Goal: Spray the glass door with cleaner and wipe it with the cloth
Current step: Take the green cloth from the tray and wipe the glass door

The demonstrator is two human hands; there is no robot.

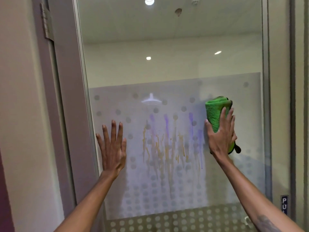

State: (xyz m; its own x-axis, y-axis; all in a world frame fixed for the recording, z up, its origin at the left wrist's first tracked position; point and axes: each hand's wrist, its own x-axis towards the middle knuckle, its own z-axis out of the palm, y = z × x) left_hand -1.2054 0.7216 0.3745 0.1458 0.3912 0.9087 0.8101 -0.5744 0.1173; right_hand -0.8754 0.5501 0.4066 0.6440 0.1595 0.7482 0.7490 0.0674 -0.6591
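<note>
The glass door (167,64) fills the view, clear above and frosted with grey dots and a shower-head picture below. Yellow and purple streaks (168,143) run down the frosted middle. My right hand (220,136) presses a folded green cloth (216,111) flat against the glass, to the right of the streaks. My left hand (112,146) lies flat on the glass near the door's left edge, fingers spread, holding nothing. No spray bottle is in view.
A grey door frame (63,97) with a hinge (46,22) stands at the left, beside a pale wall. A metal frame strip (265,97) runs down the right, with a blue push/pull label (284,204) low beside it. Ceiling lights show in the glass.
</note>
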